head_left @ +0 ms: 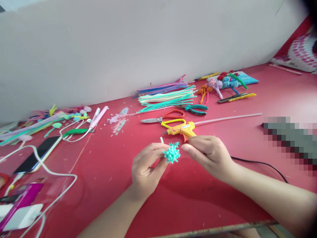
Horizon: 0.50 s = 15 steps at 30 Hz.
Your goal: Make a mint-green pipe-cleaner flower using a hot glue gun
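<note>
A small turquoise spiky pipe-cleaner flower (172,154) is pinched between the thumb and fingers of my left hand (148,167). Behind those fingers a short pale stick end (161,140) shows. Just right of the flower, my right hand (211,155) is closed, its thumb pressed toward the bent index finger. Whatever it may hold is too small or hidden to make out. Beyond the hands lies a yellow hot glue gun (182,129) with a long glue stick (228,118) in its back. Scissors (163,118) with red and yellow handles lie behind it.
Teal-handled pliers (195,109) and bundled pipe cleaners (165,96) lie toward the wall. Finished pipe-cleaner flowers (218,82) and a yellow utility knife (236,97) sit back right. At left are a phone (39,153), white cables (64,195) and a pink pen-like tool (99,117).
</note>
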Each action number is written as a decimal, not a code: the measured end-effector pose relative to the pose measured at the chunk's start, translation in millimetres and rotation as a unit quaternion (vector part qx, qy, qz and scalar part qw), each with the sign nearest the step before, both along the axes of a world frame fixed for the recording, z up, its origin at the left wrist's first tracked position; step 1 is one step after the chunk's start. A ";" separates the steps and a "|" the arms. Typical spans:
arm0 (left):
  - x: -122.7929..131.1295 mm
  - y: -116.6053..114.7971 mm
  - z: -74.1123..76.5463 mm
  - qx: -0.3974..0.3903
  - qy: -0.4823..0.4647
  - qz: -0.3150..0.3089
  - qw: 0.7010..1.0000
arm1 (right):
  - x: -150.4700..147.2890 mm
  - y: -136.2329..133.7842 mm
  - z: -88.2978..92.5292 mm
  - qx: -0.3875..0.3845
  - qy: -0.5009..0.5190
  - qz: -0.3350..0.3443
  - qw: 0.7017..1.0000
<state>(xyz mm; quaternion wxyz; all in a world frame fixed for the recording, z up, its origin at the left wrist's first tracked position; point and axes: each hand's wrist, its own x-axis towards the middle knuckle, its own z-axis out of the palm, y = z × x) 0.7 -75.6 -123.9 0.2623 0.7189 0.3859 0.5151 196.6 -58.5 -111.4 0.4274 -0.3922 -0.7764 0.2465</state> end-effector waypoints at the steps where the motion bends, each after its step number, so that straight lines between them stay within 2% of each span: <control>1: -0.3 0.3 -0.1 0.014 0.003 -0.001 1.000 | -0.2 0.5 -0.4 -0.004 0.003 -0.004 1.000; 3: -0.6 1.5 -0.6 0.031 0.004 -0.004 1.000 | -0.6 1.6 -1.2 -0.006 0.026 -0.013 1.000; 5: -0.1 2.6 -0.7 0.030 -0.002 -0.009 0.999 | -1.1 2.3 -2.1 -0.005 0.044 0.008 0.999; 8: 2.5 2.3 0.8 -0.018 -0.019 -0.018 0.999 | -2.4 1.6 -3.3 0.004 0.041 0.065 0.997; 10: 4.2 1.4 1.9 -0.066 -0.032 -0.027 0.997 | -2.0 1.7 -3.2 0.016 0.029 0.061 0.998; 11: 4.6 1.0 2.1 -0.083 -0.037 -0.030 0.995 | -1.0 2.6 -2.8 0.025 0.016 0.038 0.999; 13: 4.2 0.7 1.5 -0.091 -0.034 -0.025 0.995 | 2.5 7.0 -1.7 0.037 -0.059 -0.054 0.996; 15: 2.5 1.1 -0.2 -0.074 -0.020 -0.006 0.997 | 7.3 14.4 -1.1 0.024 -0.203 -0.168 0.964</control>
